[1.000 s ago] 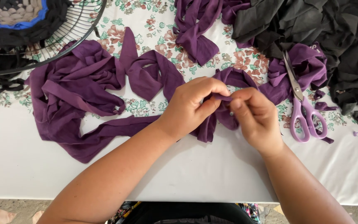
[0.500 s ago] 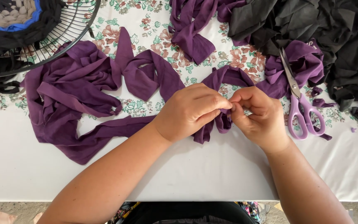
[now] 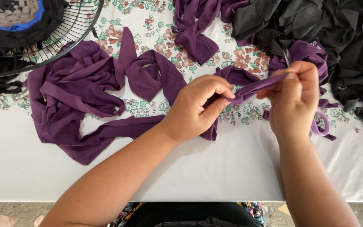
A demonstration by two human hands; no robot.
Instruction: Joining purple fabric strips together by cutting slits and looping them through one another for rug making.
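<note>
Purple strip held taut between two hands

Purple fabric strip (image 3: 255, 87): stretched above the white table (image 3: 198, 168), pinched at one end by the left hand (image 3: 196, 107), at the other by the right hand (image 3: 293, 96). Scissors (image 3: 320, 124): under the right hand, mostly hidden. Purple strips (image 3: 80, 101): heaped at left. Black fabric (image 3: 337, 29): piled behind. Wire rack (image 3: 74, 31): far left corner.
</note>
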